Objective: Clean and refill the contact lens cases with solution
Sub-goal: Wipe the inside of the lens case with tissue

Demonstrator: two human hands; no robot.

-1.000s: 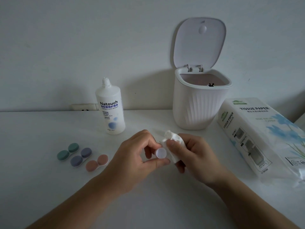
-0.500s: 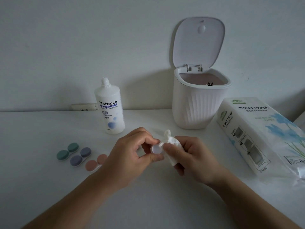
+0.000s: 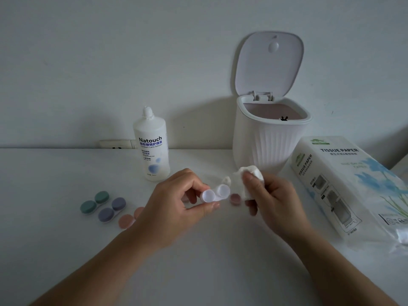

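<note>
My left hand (image 3: pixel 176 204) pinches an uncapped white lens case (image 3: pixel 216 193) above the table, both wells showing. My right hand (image 3: pixel 271 199) grips a crumpled white tissue (image 3: pixel 249 180) just right of the case, a small gap between them. A loose pink cap (image 3: pixel 235 198) lies on the table below the tissue. On the left lie a green case (image 3: pixel 94 202), a purple case (image 3: pixel 112 209) and a pink case (image 3: pixel 129 218), partly hidden by my left hand. The solution bottle (image 3: pixel 152 146) stands upright behind, capped.
A white ribbed bin (image 3: pixel 271 142) with its lid up stands at the back right. A tissue paper pack (image 3: pixel 351 184) lies along the right side. A wall socket (image 3: pixel 117 144) sits behind the bottle at the table's back edge.
My right hand has pulled the tissue off the case and up to the right. My left hand has turned the case, so both wells and the pink cap on the table now show.
</note>
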